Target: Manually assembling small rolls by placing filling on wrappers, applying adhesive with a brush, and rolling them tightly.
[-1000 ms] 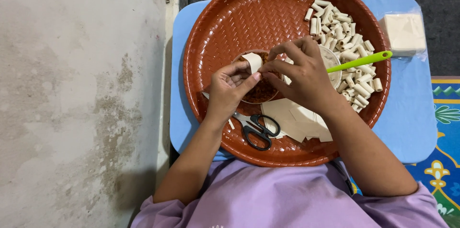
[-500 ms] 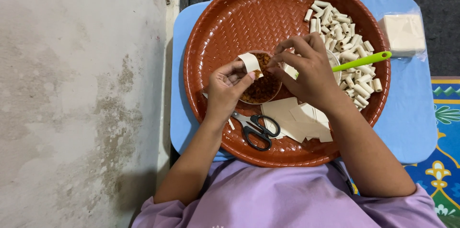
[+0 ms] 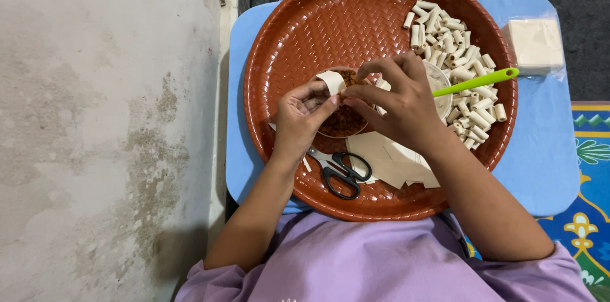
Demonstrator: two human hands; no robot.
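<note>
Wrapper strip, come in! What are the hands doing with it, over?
Left hand and right hand both pinch the pale wrapper strip, curling it over the bowl of brown filling. Scissors lie apart on the tray. Nothing blocking.

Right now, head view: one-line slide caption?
Both hands roll a pale wrapper strip over a bowl of brown filling.

Upper left of the tray [image 3: 305, 29] lies bare, open room for a hand. To the right, the rolls [image 3: 454, 54] crowd the rim, and the green handle [image 3: 476, 81] juts across them. Near edge is blocked by scissors [image 3: 340, 172] and sheets [image 3: 387, 159]. Both hands, left [image 3: 305, 118] and right [image 3: 397, 102], cover the bowl [image 3: 343, 124] at centre.
</note>
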